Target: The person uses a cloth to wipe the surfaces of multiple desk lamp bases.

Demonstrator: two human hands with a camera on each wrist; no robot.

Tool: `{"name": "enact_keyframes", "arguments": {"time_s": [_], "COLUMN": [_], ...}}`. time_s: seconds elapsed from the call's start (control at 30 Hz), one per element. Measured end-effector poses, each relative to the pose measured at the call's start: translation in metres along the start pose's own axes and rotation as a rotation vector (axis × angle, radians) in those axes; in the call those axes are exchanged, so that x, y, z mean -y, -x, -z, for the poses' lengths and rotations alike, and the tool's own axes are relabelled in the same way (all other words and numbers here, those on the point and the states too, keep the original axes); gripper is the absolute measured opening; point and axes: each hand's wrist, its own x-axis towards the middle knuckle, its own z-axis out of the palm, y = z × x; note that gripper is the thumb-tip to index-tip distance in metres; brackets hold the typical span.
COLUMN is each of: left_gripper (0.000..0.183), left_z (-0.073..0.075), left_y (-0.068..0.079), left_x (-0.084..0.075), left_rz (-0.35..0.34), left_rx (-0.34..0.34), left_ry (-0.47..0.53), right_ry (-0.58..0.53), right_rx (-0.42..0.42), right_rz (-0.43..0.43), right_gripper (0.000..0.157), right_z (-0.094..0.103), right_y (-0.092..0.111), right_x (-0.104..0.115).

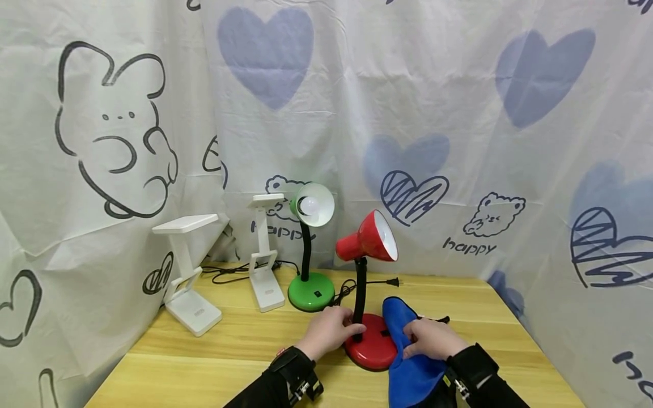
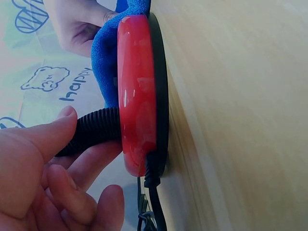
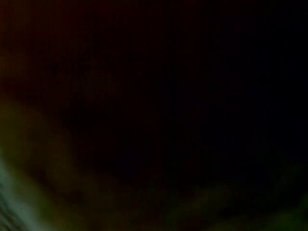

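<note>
Red lamp [image 1: 360, 289] upright on bench [image 1: 245, 351], between left and right edges; green lamp [image 1: 306, 255] nearer back edge. Left-hand grip [image 1: 329, 331] clamped on black neck [image 2: 98, 127], low down. Right-hand grip [image 1: 436, 339] pinches blue cloth [image 1: 415, 379] against red base [image 1: 374, 354].

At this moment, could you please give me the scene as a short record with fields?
left hand: holds red desk lamp by its black gooseneck
right hand: holds blue cloth at the lamp's red base
other lamps: green desk lamp, two white folding lamps
surface: wood-grain table
backdrop: pale fabric with printed hearts
right wrist view: too dark to read
</note>
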Motion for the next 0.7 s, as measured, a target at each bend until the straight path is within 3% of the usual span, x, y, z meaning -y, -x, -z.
{"name": "enact_keyframes", "arguments": {"time_s": [0.13, 0.23, 0.47, 0.7], "left_gripper": [0.027, 0.028, 0.028, 0.032], "left_z": [0.000, 0.000, 0.000, 0.001], "left_y": [0.000, -0.001, -0.001, 0.001], "left_x": [0.000, 0.001, 0.003, 0.001], "left_rz": [0.002, -0.001, -0.017, -0.033], "left_rx": [0.007, 0.007, -0.006, -0.006], "left_ry": [0.011, 0.010, -0.001, -0.015], "right_ry": [-0.087, -0.067, 0.049, 0.140], "right_rx": [0.071, 0.070, -0.043, -0.184], "right_rz": [0.047, 0.069, 0.116, 0.008], "right_gripper": [0.042, 0.043, 0.047, 0.056], "right_z": [0.000, -0.003, -0.018, -0.036], "right_y": [0.001, 0.001, -0.008, -0.025], "right_x": [0.009, 0.025, 0.067, 0.093]}}
